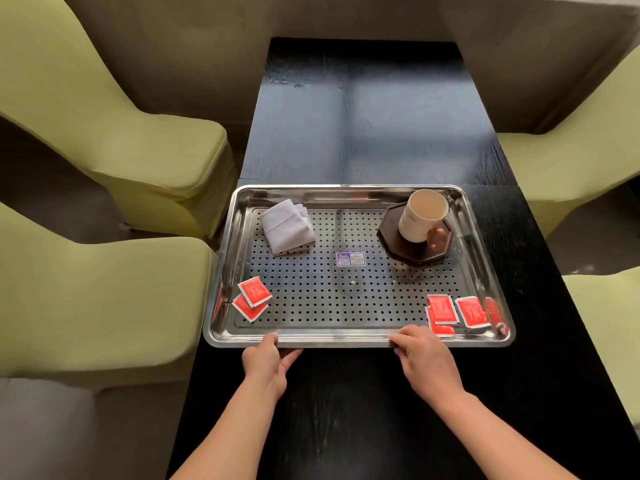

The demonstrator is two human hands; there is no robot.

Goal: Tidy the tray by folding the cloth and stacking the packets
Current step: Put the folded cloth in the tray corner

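Observation:
A steel tray [346, 190] with a perforated floor lies on the black table. A white cloth [287, 226], loosely folded, sits in its far left corner. Two red packets [254, 296] overlap at the near left. Three more red packets [453, 312] lie at the near right, partly overlapping. My left hand [266, 360] grips the tray's near rim left of centre, thumb on top. My right hand [420, 355] grips the same rim right of centre, close to the right packets.
A white mug [420, 216] stands on a dark octagonal coaster [394, 242] in the tray's far right corner. Green covered chairs [114, 133] flank the black table [374, 116] on both sides. A small label [350, 259] sticks to the tray's middle.

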